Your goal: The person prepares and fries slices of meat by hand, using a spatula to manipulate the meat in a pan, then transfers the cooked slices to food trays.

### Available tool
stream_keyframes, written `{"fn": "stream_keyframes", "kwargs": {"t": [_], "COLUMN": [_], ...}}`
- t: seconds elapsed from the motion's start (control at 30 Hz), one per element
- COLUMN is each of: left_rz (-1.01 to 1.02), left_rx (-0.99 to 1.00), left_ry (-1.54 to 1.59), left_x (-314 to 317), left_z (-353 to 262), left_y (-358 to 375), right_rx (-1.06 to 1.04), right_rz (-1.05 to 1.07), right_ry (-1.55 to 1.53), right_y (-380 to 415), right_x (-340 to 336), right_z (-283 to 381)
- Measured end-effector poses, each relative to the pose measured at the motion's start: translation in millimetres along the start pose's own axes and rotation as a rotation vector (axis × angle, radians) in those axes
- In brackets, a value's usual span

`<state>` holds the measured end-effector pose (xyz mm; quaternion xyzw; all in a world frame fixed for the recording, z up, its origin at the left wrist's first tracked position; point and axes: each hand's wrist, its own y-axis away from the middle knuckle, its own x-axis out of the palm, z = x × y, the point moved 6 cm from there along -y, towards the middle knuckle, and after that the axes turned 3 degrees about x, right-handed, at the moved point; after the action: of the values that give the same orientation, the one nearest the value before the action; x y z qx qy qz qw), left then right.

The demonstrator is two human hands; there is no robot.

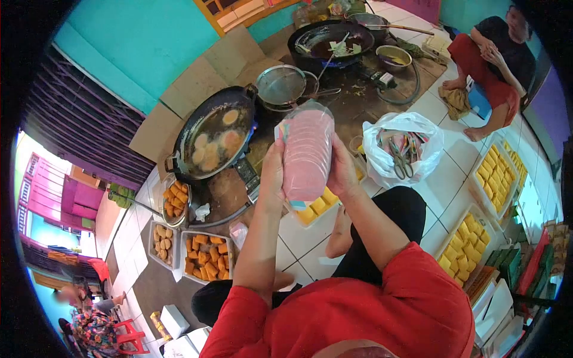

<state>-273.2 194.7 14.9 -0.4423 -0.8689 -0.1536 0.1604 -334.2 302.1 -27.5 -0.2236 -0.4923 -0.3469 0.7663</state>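
Both my hands hold a clear plastic pack of pink round discs (306, 152), stacked in a row and tilted toward me. My left hand (274, 170) grips its left side, and my right hand (342, 167) presses its right side; the fingers are partly hidden behind the pack. Under its lower end shows a tray of yellow pieces (319, 206). Right of my right hand stands a white plastic bag (431, 138) with torn wrappers and scissors (399, 162) on top. To the left, round pale pieces (210, 154) lie in oil in a large wok (179, 134).
A second wok (304, 56) stands at the back, near a wire strainer (280, 85) and a metal bowl (394, 56). Fried brown pieces fill a tub (206, 256) at lower left. Trays of yellow pieces (462, 247) line the right. A person (498, 65) sits at upper right, another (98, 328) at lower left.
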Motion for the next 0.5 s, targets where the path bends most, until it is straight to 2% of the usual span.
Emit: {"fn": "stream_keyframes", "kwargs": {"t": [0.07,0.13,0.17,0.27,0.37,0.47,0.5], "left_rz": [0.025,0.049,0.056,0.038,-0.032,-0.089,-0.089], "left_rx": [0.224,0.354,0.420,0.513,0.457,0.519,0.574], "left_ry": [-0.317,-0.487,-0.572,-0.639,-0.455,-0.414,-0.500], "left_x": [-7.6,-3.8,-0.8,-2.9,-2.7,-7.3,-7.3], "left_z": [-6.8,-12.2,-16.7,-11.8,-7.8,-3.9,-7.5], "left_y": [-10.9,-6.7,-3.8,-7.3,-0.9,-1.1,1.5], "right_rx": [-0.083,-0.151,-0.110,-0.222,-0.130,-0.062,-0.038], "right_rz": [0.014,-0.007,-0.039,-0.042,-0.003,-0.013,-0.009], "right_ry": [0.088,0.156,0.163,0.322,0.224,0.090,0.062], "right_y": [-2.0,2.2,3.5,1.9,1.0,-2.1,-2.8], "right_x": [2.4,-6.4,1.2,-1.6,-2.4,-8.9,-9.9], "right_z": [7.6,2.5,4.6,3.4,0.7,-4.1,-6.1]}}
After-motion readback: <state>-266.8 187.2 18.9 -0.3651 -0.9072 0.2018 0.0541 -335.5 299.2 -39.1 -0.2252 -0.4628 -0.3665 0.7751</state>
